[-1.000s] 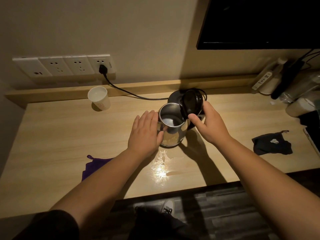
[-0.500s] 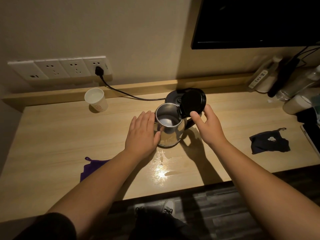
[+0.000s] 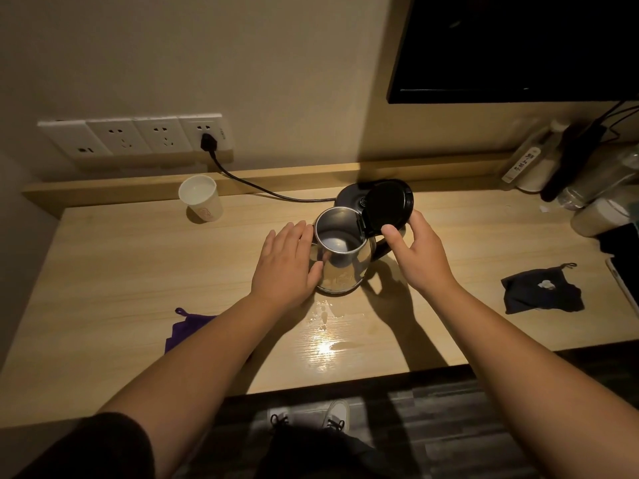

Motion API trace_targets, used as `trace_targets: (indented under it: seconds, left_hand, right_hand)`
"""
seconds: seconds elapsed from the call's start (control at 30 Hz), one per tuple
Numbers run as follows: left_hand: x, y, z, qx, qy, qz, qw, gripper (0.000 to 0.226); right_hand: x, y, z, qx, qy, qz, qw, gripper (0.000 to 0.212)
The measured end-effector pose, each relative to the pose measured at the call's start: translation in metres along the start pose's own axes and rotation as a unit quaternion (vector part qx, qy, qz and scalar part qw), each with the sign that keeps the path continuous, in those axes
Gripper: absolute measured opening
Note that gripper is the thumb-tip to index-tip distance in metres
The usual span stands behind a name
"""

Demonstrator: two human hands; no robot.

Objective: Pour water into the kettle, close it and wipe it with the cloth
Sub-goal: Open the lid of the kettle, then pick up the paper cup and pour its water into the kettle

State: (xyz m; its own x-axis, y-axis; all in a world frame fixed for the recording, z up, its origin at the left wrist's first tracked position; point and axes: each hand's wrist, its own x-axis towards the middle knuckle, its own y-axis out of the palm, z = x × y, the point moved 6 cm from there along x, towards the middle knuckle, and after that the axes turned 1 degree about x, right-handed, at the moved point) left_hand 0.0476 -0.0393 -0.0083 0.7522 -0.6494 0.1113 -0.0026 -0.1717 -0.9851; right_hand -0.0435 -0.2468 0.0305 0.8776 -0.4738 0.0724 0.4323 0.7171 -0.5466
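Observation:
A steel kettle point(image 3: 340, 267) stands mid-desk with its mouth uncovered and its black hinged lid point(image 3: 389, 205) tipped up to the right. My left hand point(image 3: 285, 264) lies flat against the kettle's left side, fingers extended. My right hand point(image 3: 416, 252) holds the lid's lower edge with thumb and fingers. A white paper cup point(image 3: 200, 198) holding water stands at the back left. A purple cloth point(image 3: 185, 328) lies near the front left, partly hidden by my left forearm.
The kettle's black base point(image 3: 345, 198) sits behind it, its cord point(image 3: 256, 186) running to a wall socket point(image 3: 207, 133). A small water puddle point(image 3: 321, 316) lies in front of the kettle. A dark cloth point(image 3: 541, 293) lies at the right; bottles and jars point(image 3: 587, 188) crowd the back right corner.
The lid has swung further open under my right hand. My left hand stays against the kettle's side.

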Motion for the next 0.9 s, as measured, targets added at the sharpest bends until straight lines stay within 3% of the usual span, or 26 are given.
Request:
trace_targets:
  seconds: [0.33, 0.67, 0.9]
  left_hand:
    - [-0.002, -0.005, -0.002, 0.01, -0.003, 0.004, 1.0, 0.064]
    - [-0.027, -0.008, 0.008, 0.031, -0.033, 0.022, 0.999, 0.069]
    - [-0.059, -0.009, 0.021, 0.057, -0.065, 0.035, 0.996, 0.07]
  right_hand:
    - [-0.007, -0.008, -0.002, -0.065, -0.019, -0.017, 0.998, 0.049]
    - [-0.054, -0.003, 0.014, -0.226, -0.089, -0.032, 0.97, 0.068]
    - [-0.101, 0.045, 0.025, -0.259, -0.17, 0.053, 0.949, 0.064]
